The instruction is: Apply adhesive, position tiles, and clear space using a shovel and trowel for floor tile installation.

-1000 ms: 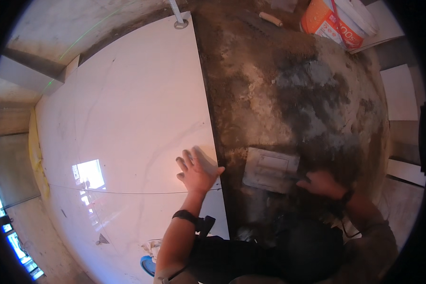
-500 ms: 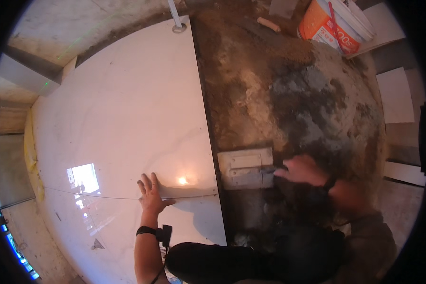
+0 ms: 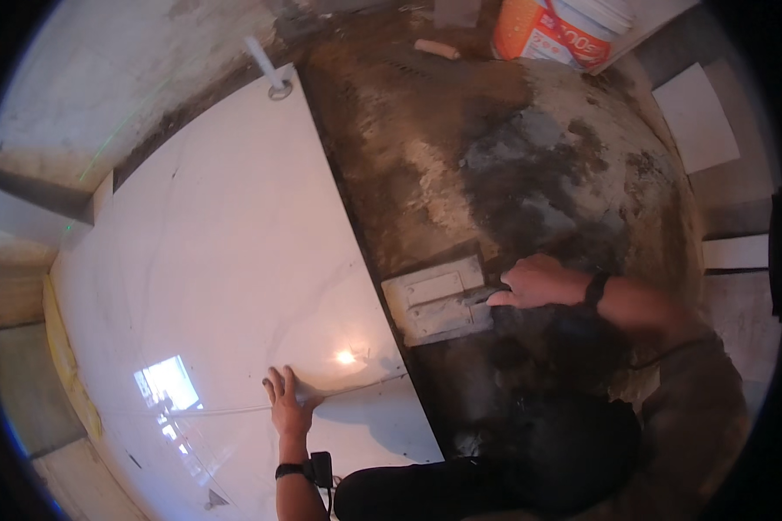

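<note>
My left hand (image 3: 290,406) lies with fingers spread on glossy white floor tiles (image 3: 235,234), beside the thin seam between two of them. In my right hand (image 3: 540,283) is the handle of a flat rectangular trowel (image 3: 426,323), fingers wrapped round it. Its pale, mortar-smeared blade rests flat on, or just over, the rough dark floor (image 3: 426,187), with its left end close to the tile edge. The blade's underside is hidden.
At the far right stands an orange and white bucket (image 3: 547,35). Left of it a short wooden cylinder (image 3: 437,49) lies on the floor. A white pipe (image 3: 262,59) rises at the tile's far corner. Loose white tile pieces (image 3: 695,122) lie on the right.
The view has turned, shifting the whole scene. The trowel blade now sits tilted along the tile edge, still in my right hand. My left hand stays flat on the tile near the seam.
</note>
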`<state>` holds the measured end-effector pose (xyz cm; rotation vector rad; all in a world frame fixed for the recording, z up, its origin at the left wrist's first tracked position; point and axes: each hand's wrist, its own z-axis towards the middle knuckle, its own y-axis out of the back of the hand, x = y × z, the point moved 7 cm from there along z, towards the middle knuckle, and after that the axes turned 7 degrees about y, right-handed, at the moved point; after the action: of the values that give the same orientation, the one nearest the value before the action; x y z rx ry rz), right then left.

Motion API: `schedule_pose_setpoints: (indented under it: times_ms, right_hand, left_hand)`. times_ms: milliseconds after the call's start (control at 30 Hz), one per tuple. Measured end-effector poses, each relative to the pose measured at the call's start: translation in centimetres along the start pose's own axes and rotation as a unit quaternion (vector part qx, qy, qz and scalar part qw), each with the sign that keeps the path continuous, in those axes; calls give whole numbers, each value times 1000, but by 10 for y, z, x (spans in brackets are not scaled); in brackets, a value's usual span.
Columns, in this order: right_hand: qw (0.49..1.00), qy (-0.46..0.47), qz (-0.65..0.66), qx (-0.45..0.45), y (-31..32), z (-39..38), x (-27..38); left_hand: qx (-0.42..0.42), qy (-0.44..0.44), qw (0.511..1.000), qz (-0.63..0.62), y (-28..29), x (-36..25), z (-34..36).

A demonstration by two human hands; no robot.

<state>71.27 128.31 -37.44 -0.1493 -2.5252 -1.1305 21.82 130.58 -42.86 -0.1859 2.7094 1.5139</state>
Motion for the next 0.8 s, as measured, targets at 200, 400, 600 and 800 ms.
schedule_pose_setpoints:
  times_ms: [200, 400, 600, 800]
  right_hand:
    - [998, -44, -7, 33, 18, -40, -20]
    - [999, -22, 47, -12, -7, 1, -2]
    - [989, -114, 84, 42, 9, -38, -42]
    - [992, -63, 111, -6, 12, 31, -20]
  left_hand:
    - [0, 14, 1000, 11, -4, 10, -6]
    - [3, -1, 1000, -6, -11, 12, 3]
    - [2, 28, 999, -33, 0, 4, 1]
    - [-21, 15, 999, -27, -14, 3, 11]
